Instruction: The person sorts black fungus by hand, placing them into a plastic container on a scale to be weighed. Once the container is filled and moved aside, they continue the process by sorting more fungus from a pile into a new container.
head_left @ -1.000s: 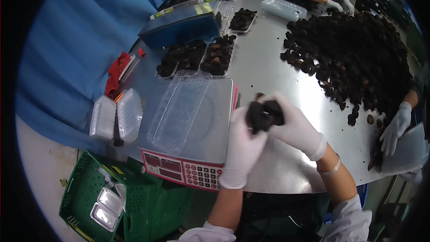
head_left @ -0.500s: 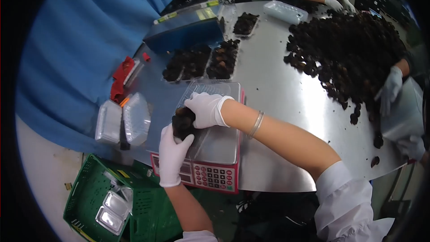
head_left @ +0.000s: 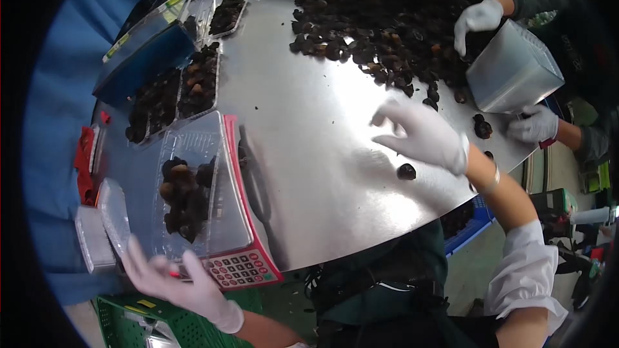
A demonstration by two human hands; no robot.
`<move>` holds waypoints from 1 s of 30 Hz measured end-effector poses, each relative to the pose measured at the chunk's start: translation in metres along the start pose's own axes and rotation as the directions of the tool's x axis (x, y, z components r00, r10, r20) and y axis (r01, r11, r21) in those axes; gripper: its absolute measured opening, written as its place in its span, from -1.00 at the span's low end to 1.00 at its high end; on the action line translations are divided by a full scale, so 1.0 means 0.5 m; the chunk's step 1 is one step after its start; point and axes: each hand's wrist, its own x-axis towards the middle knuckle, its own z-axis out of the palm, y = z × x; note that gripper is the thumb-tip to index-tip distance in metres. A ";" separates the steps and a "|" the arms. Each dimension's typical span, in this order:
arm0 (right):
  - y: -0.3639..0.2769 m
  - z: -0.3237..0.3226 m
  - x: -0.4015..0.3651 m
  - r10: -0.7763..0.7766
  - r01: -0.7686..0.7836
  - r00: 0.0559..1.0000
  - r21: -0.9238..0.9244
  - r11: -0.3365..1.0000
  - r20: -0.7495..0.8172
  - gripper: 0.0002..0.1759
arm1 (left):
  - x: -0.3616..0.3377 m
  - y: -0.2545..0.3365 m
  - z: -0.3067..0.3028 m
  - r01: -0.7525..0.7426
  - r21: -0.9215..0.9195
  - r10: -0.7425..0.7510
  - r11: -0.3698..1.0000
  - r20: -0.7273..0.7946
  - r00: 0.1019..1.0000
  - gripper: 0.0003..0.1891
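Observation:
My left hand (head_left: 177,283), in a white glove, hovers with fingers spread at the front edge of a red kitchen-type digital scale (head_left: 240,269), covering part of its display. On the scale's pan lies a clear plastic tray (head_left: 169,183) partly filled with dark, rounded, mushroom-like pieces (head_left: 187,196). My right hand (head_left: 422,132), also gloved and slightly blurred, reaches over the metal table with thumb and fingers apart and nothing visible between them. It is close to a single loose dark piece (head_left: 406,171) and near the large heap of such pieces (head_left: 387,19).
Filled trays (head_left: 198,80) stand behind the scale beside a blue box (head_left: 145,64). Stacked clear trays (head_left: 97,238) lie at left. Across the metal table (head_left: 290,154), another person's gloved hands (head_left: 480,22) are beside a translucent bin (head_left: 512,71). A green crate (head_left: 129,319) sits below.
Both hands have let go of the dark pieces, which now lie in the tray. My right hand has moved right towards the heap, my left back to the scale's front. The view has swung right.

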 end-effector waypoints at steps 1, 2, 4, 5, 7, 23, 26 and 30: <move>0.020 0.008 -0.052 0.071 -0.069 0.997 -0.074 0.995 0.028 -0.67 | -0.034 -0.054 0.018 0.052 -0.139 -0.079 0.989 -0.194 0.978 -0.38; 0.029 0.024 -0.095 0.147 -0.146 0.989 -0.087 0.985 0.015 -0.68 | -0.065 -0.044 0.041 0.027 -0.041 -0.038 0.999 -0.287 0.957 -0.44; 0.059 0.084 -0.169 0.132 -0.136 0.989 -0.069 0.988 -0.066 -0.70 | -0.113 0.036 0.068 -0.328 -0.189 0.278 0.926 -0.248 0.928 -0.51; 0.080 0.112 -0.190 0.027 -0.032 0.992 -0.043 0.999 -0.123 -0.71 | -0.161 0.051 0.080 -0.298 -0.454 0.335 0.840 0.002 0.942 -0.55; 0.072 0.114 -0.197 0.079 -0.081 0.992 -0.013 0.997 -0.095 -0.73 | -0.169 0.143 0.123 -0.069 -0.556 0.434 0.828 0.560 0.706 -0.42; -0.342 0.180 0.225 -0.633 0.688 0.723 0.205 0.696 -0.275 -0.49 | -0.331 0.363 0.398 -0.230 -0.820 0.823 0.525 0.420 0.382 -0.21; -0.252 0.167 0.165 -0.544 0.607 0.793 0.286 0.742 -0.274 -0.47 | -0.291 0.245 0.343 -0.085 -0.863 0.750 0.498 0.379 0.542 -0.34; -0.044 0.211 0.059 -0.144 0.288 0.913 0.355 0.889 -0.381 -0.40 | -0.154 0.157 0.258 0.165 -0.382 0.239 0.909 0.804 0.544 -0.79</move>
